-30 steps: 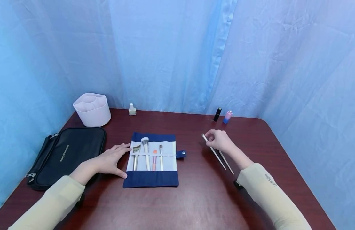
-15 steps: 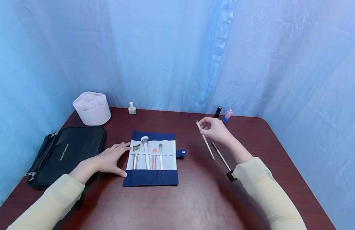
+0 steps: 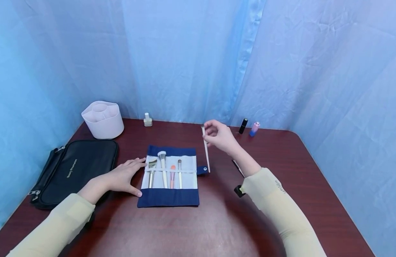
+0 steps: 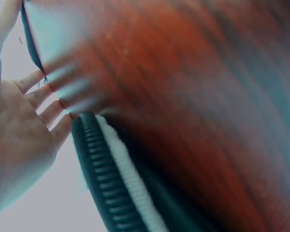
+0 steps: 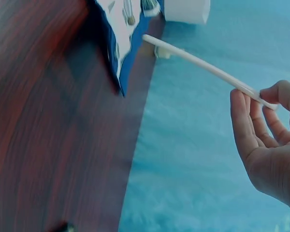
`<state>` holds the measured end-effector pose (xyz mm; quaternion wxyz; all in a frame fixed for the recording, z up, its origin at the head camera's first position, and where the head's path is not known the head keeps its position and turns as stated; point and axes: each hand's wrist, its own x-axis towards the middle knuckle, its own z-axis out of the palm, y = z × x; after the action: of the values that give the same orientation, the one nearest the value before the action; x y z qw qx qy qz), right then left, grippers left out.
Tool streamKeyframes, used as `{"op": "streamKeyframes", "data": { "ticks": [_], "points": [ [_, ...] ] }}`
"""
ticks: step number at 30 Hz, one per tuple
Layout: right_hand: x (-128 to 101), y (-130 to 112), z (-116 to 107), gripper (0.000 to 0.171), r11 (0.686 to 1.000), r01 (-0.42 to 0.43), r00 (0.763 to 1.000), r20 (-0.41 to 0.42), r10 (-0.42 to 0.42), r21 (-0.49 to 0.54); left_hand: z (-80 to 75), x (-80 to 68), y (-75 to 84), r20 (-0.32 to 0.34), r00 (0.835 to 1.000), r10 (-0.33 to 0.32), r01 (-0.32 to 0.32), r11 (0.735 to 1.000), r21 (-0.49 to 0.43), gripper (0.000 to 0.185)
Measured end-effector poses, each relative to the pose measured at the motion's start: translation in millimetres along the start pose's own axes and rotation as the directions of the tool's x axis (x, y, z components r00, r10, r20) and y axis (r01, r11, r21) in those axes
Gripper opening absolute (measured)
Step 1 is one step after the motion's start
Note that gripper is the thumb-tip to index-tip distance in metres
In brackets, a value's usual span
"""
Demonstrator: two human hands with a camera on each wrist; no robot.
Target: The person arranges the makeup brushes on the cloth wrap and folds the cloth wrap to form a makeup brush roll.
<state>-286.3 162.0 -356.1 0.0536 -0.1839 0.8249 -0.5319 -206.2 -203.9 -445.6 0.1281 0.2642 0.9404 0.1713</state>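
My right hand pinches a slim white makeup brush near its bristle end, the handle hanging down beside the roll's snap tab. In the right wrist view the brush handle points away from the thumb and fingertips. A navy and white brush roll lies unrolled at the table's middle, with several brushes tucked under its band, among them a fluffy white one and a pink one. My left hand rests with spread fingers at the roll's left edge.
A black zip case lies at the left, with a white divided holder behind it. Nail polish, a black tube and a pink-blue bottle stand along the back. Another brush lies partly behind the right forearm.
My right hand has lifted the white brush from the table and carried it left toward the roll, its handle now hanging more upright. The left hand has stayed in place.
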Motion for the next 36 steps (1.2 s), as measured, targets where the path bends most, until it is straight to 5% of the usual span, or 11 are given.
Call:
{"op": "streamKeyframes", "data": {
  "ticks": [18, 36],
  "points": [
    [39.2, 36.0, 49.6, 0.033, 0.987, 0.018, 0.993, -0.115, 0.000, 0.159, 2.9, 0.2, 2.1, 0.001, 1.000, -0.004, 0.004, 1.000, 0.001, 0.109],
    [37.9, 58.0, 61.9, 0.030, 0.967, -0.173, 0.985, 0.015, 0.173, 0.189, 4.7, -0.2, 1.0, -0.001, 1.000, 0.005, -0.005, 1.000, 0.007, 0.109]
  ]
}}
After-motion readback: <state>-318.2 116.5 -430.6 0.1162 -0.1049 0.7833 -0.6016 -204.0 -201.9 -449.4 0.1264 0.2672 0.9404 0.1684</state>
